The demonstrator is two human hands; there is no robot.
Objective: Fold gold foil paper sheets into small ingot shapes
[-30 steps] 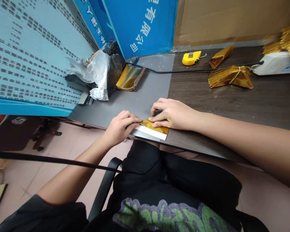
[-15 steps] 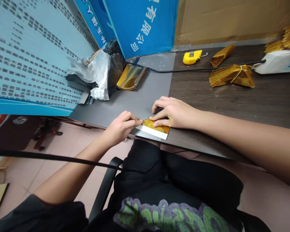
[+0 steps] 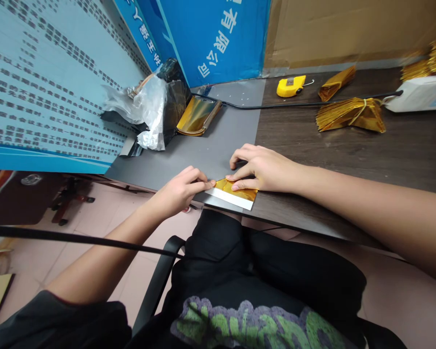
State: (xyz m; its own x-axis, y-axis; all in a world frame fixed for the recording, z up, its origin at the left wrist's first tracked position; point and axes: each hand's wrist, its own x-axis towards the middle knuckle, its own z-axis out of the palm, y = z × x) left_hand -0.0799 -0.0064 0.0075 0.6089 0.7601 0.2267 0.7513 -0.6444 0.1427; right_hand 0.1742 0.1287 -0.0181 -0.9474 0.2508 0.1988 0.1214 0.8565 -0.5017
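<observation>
A gold foil paper (image 3: 244, 194) with a white strip along its near side lies at the desk's front edge, its far left corner folded at a slant. My left hand (image 3: 187, 189) is closed, with thumb and forefinger at the paper's left corner. From the right, my right hand (image 3: 259, 167) rests on the foil, thumb and forefinger pressing it down. The other fingers of that hand are bent and spread over the grey desk surface (image 3: 218, 155). Whatever lies under the fingertips is hidden.
Behind are a stack of gold foil sheets (image 3: 198, 116), a crumpled plastic bag (image 3: 152, 111), a yellow tape measure (image 3: 289, 86), a banded gold paper bundle (image 3: 350, 116) and a folded gold piece (image 3: 336, 83). A black cable (image 3: 276, 105) crosses to a white container (image 3: 417, 94).
The whole view has shifted very slightly. Both hands keep nearly the same place on the foil paper, with no other clear difference.
</observation>
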